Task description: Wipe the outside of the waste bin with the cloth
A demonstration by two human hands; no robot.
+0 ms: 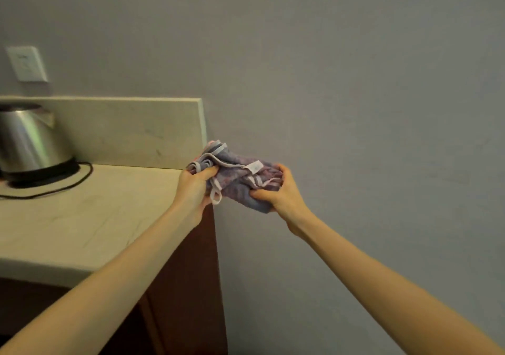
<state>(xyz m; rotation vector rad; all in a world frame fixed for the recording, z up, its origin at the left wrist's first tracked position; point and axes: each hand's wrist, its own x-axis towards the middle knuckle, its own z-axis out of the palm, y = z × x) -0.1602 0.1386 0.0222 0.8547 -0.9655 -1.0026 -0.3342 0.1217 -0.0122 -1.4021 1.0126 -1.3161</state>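
The cloth (240, 179), a bunched purple-grey piece with pale edging and a small white tag, sits at the centre of the frame, held up in the air in front of a plain grey wall (355, 81). The left hand (194, 188) grips its left end with fingers (209, 173) curled tight around the folds; the right hand (281, 190) clamps the right end, thumb below and fingers wrapped over the top.

The waste bin does not show anywhere, so by my reading the wiping has not begun: this looks like readying the cloth, gathering or wringing it into a pad. The next move would call for finding the bin, probably lower down and out of view, and bringing a flat face of the cloth against its outer side.

At the left, a pale stone table (82, 218) runs to a corner just beside the left hand, above a dark wooden cabinet (185, 286). A steel kettle (30, 141) with its black cord (82, 178) stands at the far left, well apart from the hands. A wall socket (27, 63) sits at upper left. Nothing blocks the hands.
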